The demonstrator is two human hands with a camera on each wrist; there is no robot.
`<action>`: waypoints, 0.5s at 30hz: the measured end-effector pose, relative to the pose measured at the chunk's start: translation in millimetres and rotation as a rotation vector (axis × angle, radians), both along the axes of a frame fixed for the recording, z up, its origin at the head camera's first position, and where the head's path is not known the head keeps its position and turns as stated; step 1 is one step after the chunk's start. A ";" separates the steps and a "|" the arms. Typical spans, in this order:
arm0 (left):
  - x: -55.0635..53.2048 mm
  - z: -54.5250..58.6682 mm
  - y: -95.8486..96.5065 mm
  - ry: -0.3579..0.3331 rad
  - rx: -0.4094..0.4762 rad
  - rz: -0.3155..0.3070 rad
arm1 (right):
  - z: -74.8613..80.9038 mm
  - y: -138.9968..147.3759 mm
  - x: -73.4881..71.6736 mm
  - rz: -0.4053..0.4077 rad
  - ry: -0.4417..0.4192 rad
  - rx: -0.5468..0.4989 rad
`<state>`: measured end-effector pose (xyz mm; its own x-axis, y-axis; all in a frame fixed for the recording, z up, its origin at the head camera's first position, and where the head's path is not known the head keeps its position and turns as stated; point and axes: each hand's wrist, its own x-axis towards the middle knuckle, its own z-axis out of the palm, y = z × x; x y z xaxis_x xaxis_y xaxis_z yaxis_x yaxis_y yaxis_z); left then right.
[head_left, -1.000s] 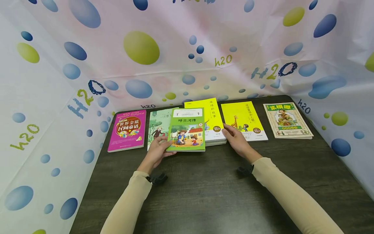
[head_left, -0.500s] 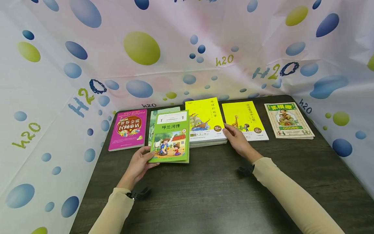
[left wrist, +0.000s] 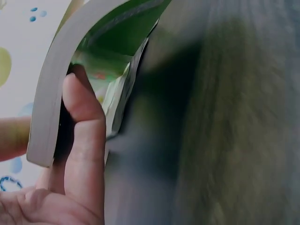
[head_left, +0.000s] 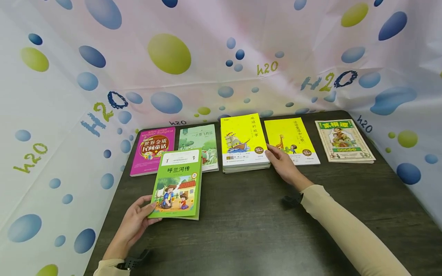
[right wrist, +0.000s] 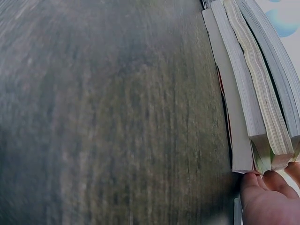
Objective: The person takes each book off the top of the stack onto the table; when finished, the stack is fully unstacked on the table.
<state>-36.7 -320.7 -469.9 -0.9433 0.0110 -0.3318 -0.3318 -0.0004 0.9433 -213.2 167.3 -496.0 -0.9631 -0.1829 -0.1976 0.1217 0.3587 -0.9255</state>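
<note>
My left hand (head_left: 132, 224) grips a green paperback book (head_left: 177, 186) at its lower left corner, thumb on the cover and fingers beneath. The book is raised toward me and overlaps a pink book (head_left: 153, 149) and a pale green book (head_left: 208, 143) in the head view. In the left wrist view, the held book (left wrist: 44, 108) bends in a curve over the fingers (left wrist: 84, 98). With its fingertips, my right hand (head_left: 284, 166) touches the right side of a stack of books (head_left: 241, 142), topped by a yellow one with a ship. Several page edges show in the right wrist view.
A yellow book with a giraffe (head_left: 290, 140) lies just right of the stack, beyond the right hand. Farther right is a cream and green book (head_left: 343, 142). The dark wooden table (head_left: 241, 222) stretches toward me. A bubble-patterned sheet (head_left: 207, 46) hangs behind and at the sides.
My left hand has carried the green book leftward and toward me, off the stack's left side, uncovering the ship cover and much of the pale green book. The right hand stays at the stack.
</note>
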 end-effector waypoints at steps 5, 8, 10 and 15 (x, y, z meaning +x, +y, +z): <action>29.8 -2.3 -23.0 0.040 0.064 -0.010 | 2.4 -1.0 1.3 0.000 -0.014 -0.010; 46.4 -3.7 -37.0 0.051 0.116 -0.006 | 3.0 -1.2 1.3 0.000 -0.021 -0.012; 56.3 -4.2 -46.9 0.062 0.153 -0.012 | 2.8 -0.5 0.9 0.000 -0.022 -0.011; 78.0 -4.1 -75.8 0.085 0.257 -0.084 | 2.3 2.2 0.5 0.003 -0.020 -0.010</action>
